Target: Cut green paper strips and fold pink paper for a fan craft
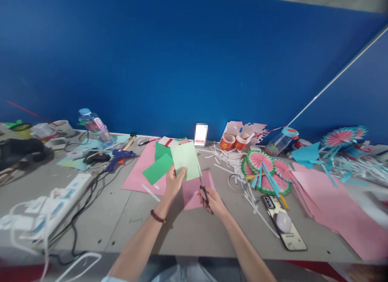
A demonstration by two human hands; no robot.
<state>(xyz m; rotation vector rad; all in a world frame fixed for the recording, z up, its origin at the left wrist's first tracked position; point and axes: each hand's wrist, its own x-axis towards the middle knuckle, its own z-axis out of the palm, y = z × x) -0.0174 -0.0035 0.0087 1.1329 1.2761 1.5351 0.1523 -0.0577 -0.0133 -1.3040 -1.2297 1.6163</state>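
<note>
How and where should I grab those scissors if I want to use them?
Probably take the scissors by the black handles, from the near side, as the right hand does: the thin blades point away, toward the light green paper.

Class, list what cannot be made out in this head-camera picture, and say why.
Head view: left hand, some fingertips, hidden behind the light green sheet.
Head view: pink square, upper-left part, covered by that sheet.
Head view: white panel, content, masked by pixel blocks.
Head view: bottle label, wording, too small and blurred.
Head view: black object, full shape, cut off by left edge.
</note>
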